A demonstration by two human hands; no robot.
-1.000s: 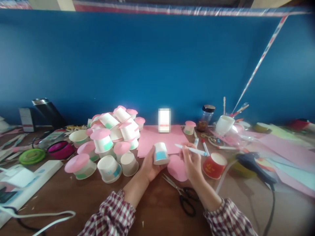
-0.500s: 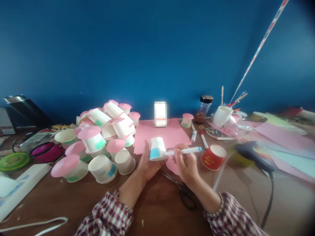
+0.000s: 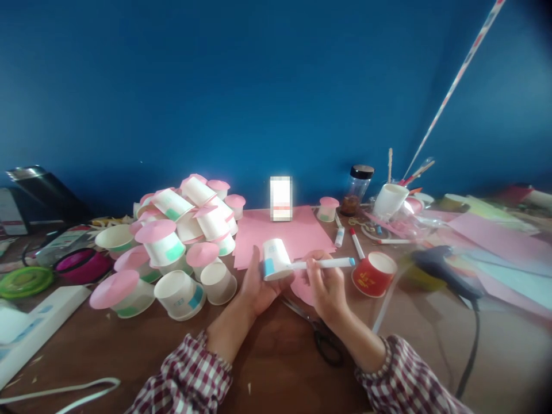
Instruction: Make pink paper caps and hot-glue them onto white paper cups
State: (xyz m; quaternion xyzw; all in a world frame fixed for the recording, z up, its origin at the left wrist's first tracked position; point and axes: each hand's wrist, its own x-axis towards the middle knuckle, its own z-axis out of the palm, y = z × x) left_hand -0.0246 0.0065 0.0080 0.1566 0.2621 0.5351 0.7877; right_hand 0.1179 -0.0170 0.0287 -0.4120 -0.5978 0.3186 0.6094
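From where I stand, I see the left hand (image 3: 263,284) closed around a white paper cup (image 3: 280,253), with the thumb at its side and the other fingers under it. This cup is held above the table (image 3: 276,368), in front of the person, with its wider rim downward and a little tilted; on its side there is a blue patch and, above it, some pale blue lines. The right hand (image 3: 326,284) pinches a white marker (image 3: 332,263) with a blue end, and the other end points to the side of the cup; if it really touches, I cannot tell. Below and between the hands lies a pink disc (image 3: 303,289), partly hidden, and near it the scissors (image 3: 325,345) with black handles. Behind the cup, pink sheets (image 3: 297,230) are spread on the table. To the person's left, white cups with pink tops (image 3: 172,250) make a big heap, and at its front stands a cup with a similar blue patch (image 3: 176,293). To the right of the right hand is a red cup (image 3: 366,279), and a red-capped marker (image 3: 357,246) lies just behind it.
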